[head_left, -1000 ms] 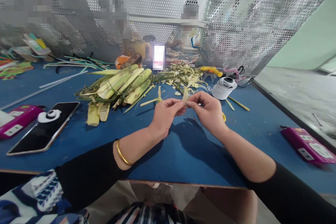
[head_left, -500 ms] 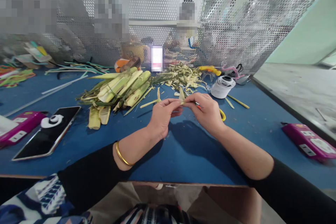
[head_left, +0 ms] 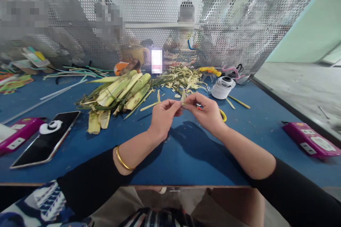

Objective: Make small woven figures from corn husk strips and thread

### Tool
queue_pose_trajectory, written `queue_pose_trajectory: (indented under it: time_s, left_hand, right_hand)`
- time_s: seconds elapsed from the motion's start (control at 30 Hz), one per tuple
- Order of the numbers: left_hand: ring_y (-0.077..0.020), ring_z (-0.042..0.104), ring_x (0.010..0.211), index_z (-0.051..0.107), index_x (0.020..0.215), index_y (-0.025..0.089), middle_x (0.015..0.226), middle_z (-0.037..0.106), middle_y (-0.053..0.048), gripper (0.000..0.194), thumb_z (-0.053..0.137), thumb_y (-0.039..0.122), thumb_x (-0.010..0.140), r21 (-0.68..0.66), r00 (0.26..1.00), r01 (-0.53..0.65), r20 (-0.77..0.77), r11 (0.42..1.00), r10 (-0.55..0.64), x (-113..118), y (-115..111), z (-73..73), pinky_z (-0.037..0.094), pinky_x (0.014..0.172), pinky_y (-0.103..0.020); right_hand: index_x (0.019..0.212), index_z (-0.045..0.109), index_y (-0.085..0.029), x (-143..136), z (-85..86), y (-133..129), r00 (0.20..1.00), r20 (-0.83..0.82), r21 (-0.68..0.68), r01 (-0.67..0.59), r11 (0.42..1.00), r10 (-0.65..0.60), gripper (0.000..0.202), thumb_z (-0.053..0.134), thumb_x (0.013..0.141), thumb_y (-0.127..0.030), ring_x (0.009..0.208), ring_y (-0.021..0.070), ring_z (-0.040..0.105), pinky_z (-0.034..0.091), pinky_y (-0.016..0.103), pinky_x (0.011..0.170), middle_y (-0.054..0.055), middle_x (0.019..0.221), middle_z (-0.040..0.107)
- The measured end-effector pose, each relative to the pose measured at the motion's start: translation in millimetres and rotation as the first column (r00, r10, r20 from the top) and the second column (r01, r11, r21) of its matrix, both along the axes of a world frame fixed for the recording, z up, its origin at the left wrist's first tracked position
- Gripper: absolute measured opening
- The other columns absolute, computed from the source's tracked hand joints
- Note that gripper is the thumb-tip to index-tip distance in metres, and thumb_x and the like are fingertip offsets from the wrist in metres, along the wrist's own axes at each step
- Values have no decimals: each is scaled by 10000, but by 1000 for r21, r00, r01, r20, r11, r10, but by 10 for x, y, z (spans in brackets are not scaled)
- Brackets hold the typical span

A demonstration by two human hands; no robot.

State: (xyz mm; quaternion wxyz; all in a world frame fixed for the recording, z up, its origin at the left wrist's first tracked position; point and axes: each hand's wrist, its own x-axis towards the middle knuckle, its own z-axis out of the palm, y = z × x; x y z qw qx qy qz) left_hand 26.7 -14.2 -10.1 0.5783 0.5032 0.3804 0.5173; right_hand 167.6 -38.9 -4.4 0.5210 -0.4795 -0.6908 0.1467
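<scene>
A small pale piece of plant leaf (head_left: pixel 183 96) stands up between my fingertips near the middle of the blue table. My left hand (head_left: pixel 163 118) pinches it from the left, thumb against the fingers. From the right, my right hand (head_left: pixel 205 112) pinches the same piece, and the two hands nearly touch. Behind my right hand, a yellow handle (head_left: pixel 223 115) partly shows. A thin pale strip (head_left: pixel 149 106) lies just left of my left hand. Left of that is a pile of green and cream husks (head_left: pixel 125 90).
Shredded plant scraps (head_left: pixel 186 77) lie behind the hands, with a white string spool (head_left: pixel 223 88) to their right. A phone (head_left: pixel 48 140) and a purple power strip (head_left: pixel 22 133) are at left, another purple strip (head_left: pixel 310 139) at right. Perforated metal (head_left: pixel 160 0) borders the back.
The whole view has shifted slightly. Both hands keep hold of the leaf piece, with only small changes in the fingers, and the piece looks narrower.
</scene>
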Motion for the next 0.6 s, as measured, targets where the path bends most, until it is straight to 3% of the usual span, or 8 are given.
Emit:
queue_pose_trajectory:
  time_s: [0.13, 0.33, 0.47, 0.6]
  left_hand:
    - [-99, 552, 547, 659, 648, 167, 602, 635, 6, 225, 737, 377, 646, -34, 1000, 9, 9, 999, -8, 4, 23, -16, 490, 643, -264]
    - [-105, 553, 557, 655, 636, 168, 624, 649, -11, 181, 702, 339, 672, -17, 998, -69, 2, 997, 69, -16, 48, 38, 482, 633, -254]
    - [-124, 571, 591, 664, 638, 170, 630, 654, -20, 163, 684, 325, 683, 56, 995, -25, -99, 998, 30, -36, 44, 62, 472, 622, -250]
    - [-123, 552, 563, 674, 623, 171, 590, 636, -13, 140, 667, 291, 695, 148, 973, 20, -232, 989, 15, -52, 56, 46, 437, 577, -241]
  right_hand:
    - [749, 608, -202, -3, -14, 1, 999, -18, -53, 34, 998, -35, 102, 646, 781, -292, 638, 137, 558, 441, 267, 624, -7, 682, 641]
    - [562, 559, -191, 55, -55, 59, 992, 39, -199, 125, 972, -120, 302, 662, 768, -385, 475, 101, 461, 360, 244, 485, -23, 515, 577]
    - [733, 629, -188, 86, -67, 119, 974, -225, -250, -61, 966, 3, 228, 662, 755, -413, 597, 131, 578, 452, 266, 587, -12, 625, 638]
    - [734, 670, -173, 94, -49, 119, 926, -352, -346, -265, 900, 138, 218, 705, 716, -388, 647, 136, 615, 499, 299, 681, -1, 666, 668]
